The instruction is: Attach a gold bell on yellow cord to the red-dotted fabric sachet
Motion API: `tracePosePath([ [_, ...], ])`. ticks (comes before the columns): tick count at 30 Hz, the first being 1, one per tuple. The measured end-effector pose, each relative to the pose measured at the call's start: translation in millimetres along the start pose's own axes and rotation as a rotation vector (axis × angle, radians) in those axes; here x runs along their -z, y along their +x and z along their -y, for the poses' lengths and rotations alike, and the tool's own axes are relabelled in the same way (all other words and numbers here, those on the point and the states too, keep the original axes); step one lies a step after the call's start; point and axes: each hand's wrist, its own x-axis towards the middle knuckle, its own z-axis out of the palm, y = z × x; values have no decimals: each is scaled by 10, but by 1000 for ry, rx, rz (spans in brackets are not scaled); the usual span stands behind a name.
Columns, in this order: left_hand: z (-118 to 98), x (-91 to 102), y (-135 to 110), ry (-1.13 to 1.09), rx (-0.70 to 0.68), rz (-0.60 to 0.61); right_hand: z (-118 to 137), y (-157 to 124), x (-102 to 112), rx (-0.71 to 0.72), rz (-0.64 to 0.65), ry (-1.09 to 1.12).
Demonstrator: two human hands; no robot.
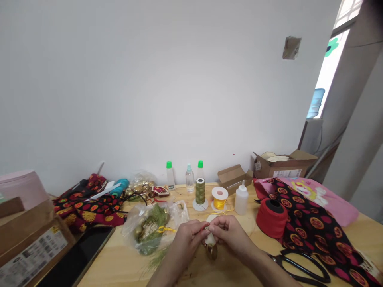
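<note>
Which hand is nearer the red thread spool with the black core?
Right. The right hand is left of the red thread spool, apart from it; the left hand is farther left, beyond the right one.

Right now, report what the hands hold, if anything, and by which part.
The left hand and right hand seem to pinch a small golden piece at or just above its upper end; the exact grip is hidden.
</note>
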Motion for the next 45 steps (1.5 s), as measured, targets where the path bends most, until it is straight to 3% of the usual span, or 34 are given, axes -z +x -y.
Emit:
tracePosePath([
  [21, -82, 30, 2, -18, -59, -23, 55, -19, 31, -67, 33, -29],
  [41, -24, -30, -20, 181, -100, 39, 0, -18, 76, -123, 50, 21],
  [45, -20, -30, -12, 168, -88, 26, 37, -29, 63, -156, 5, -16],
])
